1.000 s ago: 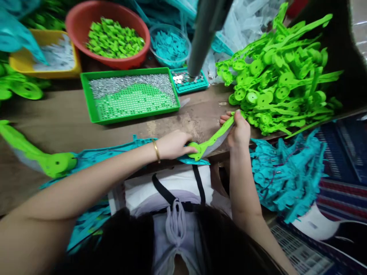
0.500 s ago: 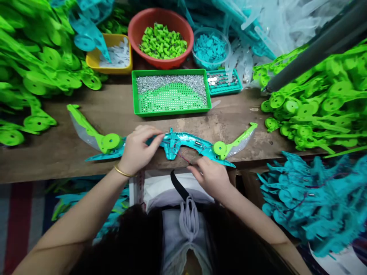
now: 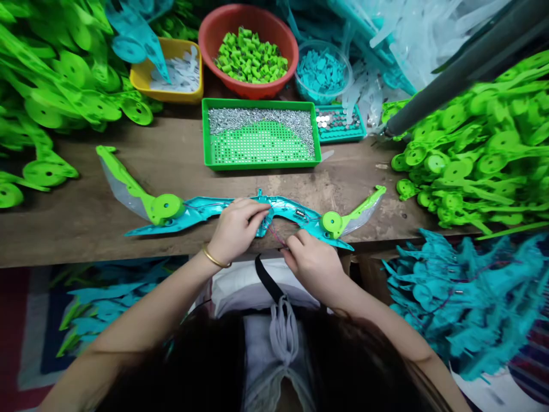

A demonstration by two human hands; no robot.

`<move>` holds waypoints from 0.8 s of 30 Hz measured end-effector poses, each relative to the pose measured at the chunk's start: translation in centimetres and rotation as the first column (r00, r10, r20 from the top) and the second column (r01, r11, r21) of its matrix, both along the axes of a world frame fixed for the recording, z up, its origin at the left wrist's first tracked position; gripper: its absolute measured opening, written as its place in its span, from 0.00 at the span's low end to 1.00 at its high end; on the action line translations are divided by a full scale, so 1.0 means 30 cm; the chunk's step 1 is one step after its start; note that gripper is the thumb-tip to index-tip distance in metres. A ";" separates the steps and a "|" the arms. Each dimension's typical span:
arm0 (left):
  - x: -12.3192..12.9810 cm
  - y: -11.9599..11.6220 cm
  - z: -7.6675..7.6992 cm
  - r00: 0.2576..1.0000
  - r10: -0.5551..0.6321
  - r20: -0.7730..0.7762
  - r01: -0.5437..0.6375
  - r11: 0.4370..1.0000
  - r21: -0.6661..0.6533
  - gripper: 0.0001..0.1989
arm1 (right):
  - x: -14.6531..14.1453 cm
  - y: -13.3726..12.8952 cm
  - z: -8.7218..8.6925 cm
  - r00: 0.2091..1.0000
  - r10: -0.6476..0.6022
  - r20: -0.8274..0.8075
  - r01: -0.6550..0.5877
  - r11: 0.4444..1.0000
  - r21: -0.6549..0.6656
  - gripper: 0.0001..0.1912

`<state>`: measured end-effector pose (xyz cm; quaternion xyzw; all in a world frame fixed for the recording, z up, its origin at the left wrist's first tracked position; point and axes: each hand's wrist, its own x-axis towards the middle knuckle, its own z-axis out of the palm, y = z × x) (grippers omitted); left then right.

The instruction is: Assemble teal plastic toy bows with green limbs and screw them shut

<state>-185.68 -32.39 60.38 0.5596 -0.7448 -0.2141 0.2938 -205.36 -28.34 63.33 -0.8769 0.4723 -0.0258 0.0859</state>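
Observation:
A teal plastic toy bow shell (image 3: 201,209) lies along the front of the wooden table with its inner side up. Green limbs with round hubs, a left limb (image 3: 128,183) and a right limb (image 3: 359,212), stick out from its ends, each backed by clear plastic. My left hand (image 3: 235,229) is closed in a pinch over the bow's middle; what sits between the fingertips is hidden. A thin reddish wire (image 3: 277,233) runs from the middle to my right hand (image 3: 315,263), whose thumb and forefinger pinch its end below the shell.
Behind the bow stands a green perforated tray (image 3: 261,167) of small screws, beside a teal tray (image 3: 341,137) with silvery discs. Farther back are a red bowl (image 3: 249,88), a yellow tub (image 3: 167,96) and a clear tub (image 3: 323,94). Green parts (image 3: 467,149) pile up both sides.
My left hand has moved right along the bow, from left of the centre onto its middle. My right hand stays at the wire. The view has shifted slightly.

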 end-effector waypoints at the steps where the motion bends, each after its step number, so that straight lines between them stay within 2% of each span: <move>1: 0.000 0.000 0.000 1.000 -0.006 0.007 0.006 1.000 0.004 0.11 | -0.002 -0.016 0.025 1.000 0.028 -0.007 -0.028 0.999 0.031 0.06; 4: 0.002 0.001 -0.002 0.999 -0.036 0.029 0.035 0.999 0.012 0.12 | 0.000 -0.085 0.099 0.992 0.127 0.003 -0.126 0.982 0.142 0.09; 8: 0.002 0.004 -0.007 0.997 -0.060 0.056 0.061 0.998 -0.010 0.13 | 0.018 -0.213 0.178 0.964 0.256 0.069 -0.264 0.920 0.291 0.13; 11: 0.000 0.007 -0.007 0.996 -0.062 0.068 0.062 0.998 -0.005 0.13 | 0.034 -0.321 0.197 0.936 0.322 0.142 -0.352 0.876 0.331 0.13; 14: -0.003 0.010 -0.011 0.996 -0.054 0.068 0.053 0.998 0.016 0.13 | 0.039 -0.422 0.176 0.907 0.330 0.261 -0.408 0.841 0.355 0.11; 17: -0.006 0.015 -0.021 0.997 -0.039 0.060 0.038 0.999 0.013 0.13 | 0.031 -0.498 0.132 0.881 0.265 0.391 -0.438 0.768 0.467 0.12; 21: -0.014 0.027 -0.034 1.000 0.007 0.029 -0.006 0.999 -0.050 0.13 | 0.020 -0.542 0.071 0.867 0.051 0.496 -0.411 0.637 0.653 0.12; 24: -0.021 0.039 -0.041 0.998 0.056 -0.032 -0.059 0.993 -0.104 0.12 | 0.026 -0.542 0.032 0.841 -0.115 0.529 -0.358 0.615 0.703 0.10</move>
